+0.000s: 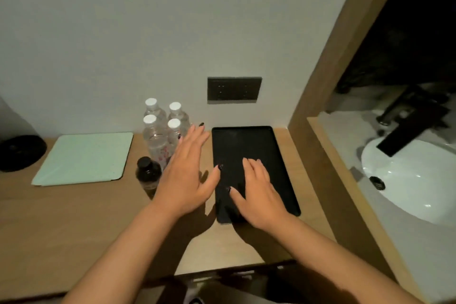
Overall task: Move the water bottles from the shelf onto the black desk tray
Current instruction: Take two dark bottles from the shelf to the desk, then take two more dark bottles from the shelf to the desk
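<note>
Four clear plastic bottles (161, 131) with white caps stand clustered at frame centre, against the wall, just left of the tray (246, 140). Label print unreadable. Tray: flat black rectangle, rounded corners, raised rim, on a wooden desk (61, 217). Left hand (183, 177) hovers spread, fingers straight, beside the bottles. Right hand (259, 195) lies flat on the tray, fingers relaxed.

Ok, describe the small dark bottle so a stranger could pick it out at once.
Start at the wooden desk under the grey wall, and find the four clear water bottles left of the black tray. Just in front of them stands the small dark bottle: shorter, dark with a black cap, while theirs are white.
</note>
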The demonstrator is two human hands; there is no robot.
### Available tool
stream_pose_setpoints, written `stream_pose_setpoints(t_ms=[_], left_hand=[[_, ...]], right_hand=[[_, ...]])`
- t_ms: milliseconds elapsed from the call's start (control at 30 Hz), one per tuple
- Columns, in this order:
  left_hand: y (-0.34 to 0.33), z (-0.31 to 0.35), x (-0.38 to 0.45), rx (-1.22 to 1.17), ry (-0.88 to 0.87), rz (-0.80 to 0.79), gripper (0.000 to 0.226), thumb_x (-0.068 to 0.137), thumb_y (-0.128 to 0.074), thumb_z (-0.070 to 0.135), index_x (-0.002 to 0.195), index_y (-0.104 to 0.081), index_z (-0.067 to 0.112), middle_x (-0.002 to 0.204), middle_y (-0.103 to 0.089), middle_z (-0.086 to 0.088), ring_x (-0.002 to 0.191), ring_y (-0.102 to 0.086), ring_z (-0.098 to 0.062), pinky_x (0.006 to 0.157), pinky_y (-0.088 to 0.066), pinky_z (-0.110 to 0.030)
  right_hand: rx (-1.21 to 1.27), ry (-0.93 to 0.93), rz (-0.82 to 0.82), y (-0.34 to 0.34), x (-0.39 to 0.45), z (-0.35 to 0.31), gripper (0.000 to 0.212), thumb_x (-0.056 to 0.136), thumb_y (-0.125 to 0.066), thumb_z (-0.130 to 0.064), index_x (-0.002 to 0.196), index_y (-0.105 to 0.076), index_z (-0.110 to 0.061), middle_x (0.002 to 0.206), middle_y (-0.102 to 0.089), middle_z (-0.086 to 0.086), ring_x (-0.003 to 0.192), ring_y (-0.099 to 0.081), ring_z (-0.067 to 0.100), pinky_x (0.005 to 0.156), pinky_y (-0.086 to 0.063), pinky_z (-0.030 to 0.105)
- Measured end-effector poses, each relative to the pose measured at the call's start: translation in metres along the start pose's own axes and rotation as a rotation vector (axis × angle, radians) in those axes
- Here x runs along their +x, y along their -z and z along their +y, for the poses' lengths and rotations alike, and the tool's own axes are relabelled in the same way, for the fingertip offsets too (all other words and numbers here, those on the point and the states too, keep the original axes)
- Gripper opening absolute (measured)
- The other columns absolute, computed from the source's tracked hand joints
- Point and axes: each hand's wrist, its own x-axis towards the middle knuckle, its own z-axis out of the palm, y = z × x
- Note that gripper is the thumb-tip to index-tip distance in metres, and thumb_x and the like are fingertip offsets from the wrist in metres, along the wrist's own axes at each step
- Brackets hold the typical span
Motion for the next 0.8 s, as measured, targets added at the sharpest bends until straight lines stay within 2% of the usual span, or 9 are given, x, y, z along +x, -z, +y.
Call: stream_pose_setpoints(t_ms=[167,267,333,467,600,700,800], left_hand=[[-0.035,0.079,-0.015,-0.010,-0.111,-0.104,0.071,0.092,-0.054,0.039,0.151,-0.018,0.025,0.157,-0.011,0.014,0.145,0.005,0.000,0.119,-0.004,-0.028],[-0.061,0.134,-0.030,0.009,-0.166,-0.140,0.069,0.091,-0.054,0.041,0.150,-0.020,0.027,0.160,-0.006,0.011,0.145,0.009,-0.003,0.118,0.000,-0.032],[-0.078,0.174,-0.042,-0.011,-0.177,-0.166,0.067,0.092,-0.054,0.040,0.149,-0.021,0.029,0.154,-0.001,0.017,0.139,0.013,-0.003,0.113,0.003,-0.032],[-0.121,0.251,-0.064,-0.052,-0.322,-0.228,0.066,0.091,-0.053,0.042,0.149,-0.024,0.026,0.159,-0.019,0.006,0.147,0.002,-0.008,0.118,0.001,-0.033],[-0.164,0.327,-0.080,-0.074,-0.403,-0.303,0.066,0.093,-0.047,0.048,0.150,-0.019,0.028,0.161,-0.004,0.007,0.146,0.008,-0.008,0.116,0.003,-0.032],[-0.189,0.375,-0.085,-0.085,-0.521,-0.362,0.063,0.095,-0.045,0.045,0.150,-0.020,0.025,0.162,-0.004,0.007,0.144,0.011,-0.005,0.115,0.003,-0.027],[-0.207,0.415,-0.086,-0.142,-0.537,-0.475,0.063,0.096,-0.044,0.043,0.151,-0.020,0.022,0.163,-0.007,0.004,0.148,0.008,-0.009,0.115,-0.004,-0.027]], right_hand=[[-0.077,-0.014,0.092,0.051,-0.068,0.061,0.078,0.095,-0.047,-0.044,0.153,0.001,-0.021,0.161,0.005,-0.002,0.147,0.010,0.014,0.119,-0.012,0.035],[-0.174,-0.038,0.141,0.084,-0.118,0.103,0.078,0.095,-0.044,-0.046,0.152,0.003,-0.020,0.161,0.009,0.002,0.148,0.009,0.018,0.118,-0.007,0.034],[-0.230,-0.067,0.149,0.106,-0.155,0.134,0.078,0.095,-0.042,-0.047,0.152,0.004,-0.019,0.161,0.011,0.004,0.148,0.010,0.020,0.119,-0.007,0.036],[-0.370,-0.126,0.167,0.150,-0.230,0.197,0.076,0.097,-0.036,-0.047,0.152,0.006,-0.016,0.160,0.013,0.008,0.147,0.013,0.024,0.121,-0.003,0.039],[-0.428,-0.255,0.243,0.190,-0.301,0.245,0.077,0.097,-0.038,-0.049,0.152,0.006,-0.018,0.161,0.012,0.006,0.147,0.016,0.023,0.114,0.009,0.034],[-0.428,-0.347,0.289,0.213,-0.345,0.274,0.079,0.096,-0.041,-0.047,0.152,0.005,-0.017,0.161,0.008,0.006,0.148,0.012,0.022,0.115,0.005,0.033],[-0.419,-0.439,0.357,0.234,-0.379,0.296,0.079,0.096,-0.043,-0.046,0.152,0.001,-0.013,0.161,0.003,0.006,0.148,0.006,0.022,0.119,-0.005,0.034]])
